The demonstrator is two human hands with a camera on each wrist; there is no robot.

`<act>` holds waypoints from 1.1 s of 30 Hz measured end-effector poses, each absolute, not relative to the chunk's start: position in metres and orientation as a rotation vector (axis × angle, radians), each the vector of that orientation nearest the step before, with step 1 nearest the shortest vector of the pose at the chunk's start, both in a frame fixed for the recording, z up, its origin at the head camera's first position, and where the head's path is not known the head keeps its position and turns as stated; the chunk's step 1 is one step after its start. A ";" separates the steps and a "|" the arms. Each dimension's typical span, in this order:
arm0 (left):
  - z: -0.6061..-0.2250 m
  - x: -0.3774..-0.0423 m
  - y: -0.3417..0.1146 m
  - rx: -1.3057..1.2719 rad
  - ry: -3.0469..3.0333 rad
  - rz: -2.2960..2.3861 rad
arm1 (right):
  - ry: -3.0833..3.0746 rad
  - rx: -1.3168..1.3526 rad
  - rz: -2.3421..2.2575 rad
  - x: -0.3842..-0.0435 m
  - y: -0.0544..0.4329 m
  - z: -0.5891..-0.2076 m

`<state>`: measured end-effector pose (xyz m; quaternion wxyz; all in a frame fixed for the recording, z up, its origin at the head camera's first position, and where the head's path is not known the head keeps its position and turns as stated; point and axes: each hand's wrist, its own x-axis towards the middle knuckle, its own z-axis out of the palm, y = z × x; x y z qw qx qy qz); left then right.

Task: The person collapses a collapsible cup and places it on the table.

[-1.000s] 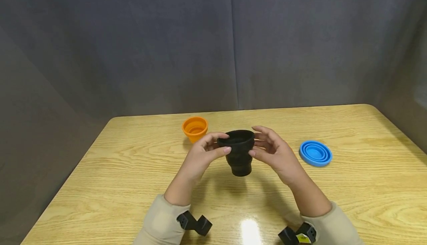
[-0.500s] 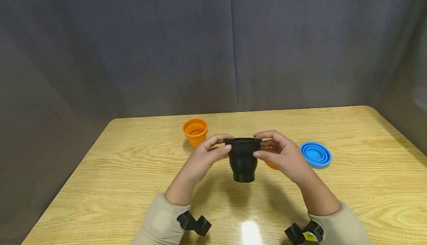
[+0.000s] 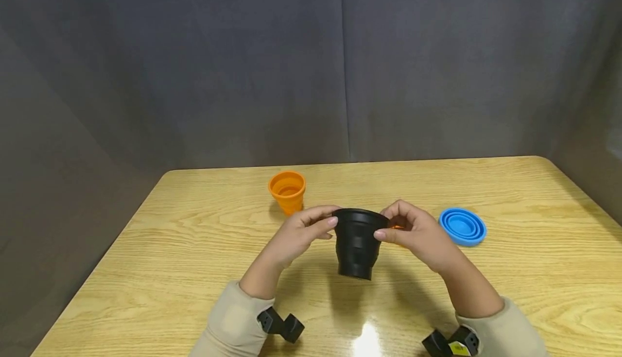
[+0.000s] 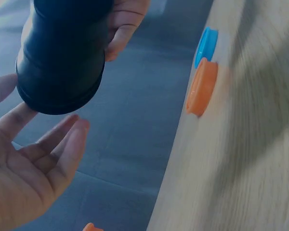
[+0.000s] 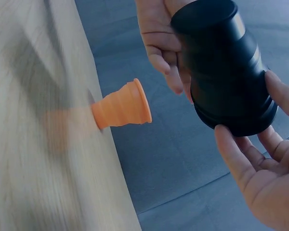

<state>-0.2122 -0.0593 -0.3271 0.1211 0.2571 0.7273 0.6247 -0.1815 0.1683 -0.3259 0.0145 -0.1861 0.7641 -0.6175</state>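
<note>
Both hands pinched the black cup's [image 3: 358, 242] rim, the left hand [image 3: 297, 234] on one side and the right hand [image 3: 414, 234] opposite, so it hung upright between them above the tabletop [image 3: 194, 270]. An orange cup [image 3: 288, 189] stood behind; a flattened blue cup [image 3: 462, 226] lay right.

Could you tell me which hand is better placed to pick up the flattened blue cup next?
Probably the right hand: the blue cup lies on its side of the table, close by. The left hand sits across the black cup that both hands hold.
</note>
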 end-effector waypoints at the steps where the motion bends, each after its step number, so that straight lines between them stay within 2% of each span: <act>1: -0.328 -0.212 -0.060 0.762 2.136 1.817 | 2.367 -0.578 -1.925 -0.182 0.169 -0.327; 10: -0.331 -0.213 -0.060 0.946 2.041 1.891 | 2.174 -0.679 -2.018 -0.185 0.168 -0.334; 20: -0.334 -0.213 -0.059 0.933 1.991 1.940 | 2.127 -0.801 -2.030 -0.184 0.164 -0.335; 28: -0.334 -0.212 -0.056 0.994 1.937 1.903 | 1.797 -0.990 -2.148 -0.185 0.163 -0.333; 33: -0.334 -0.212 -0.056 1.013 1.934 1.887 | 1.781 -0.973 -2.156 -0.184 0.162 -0.335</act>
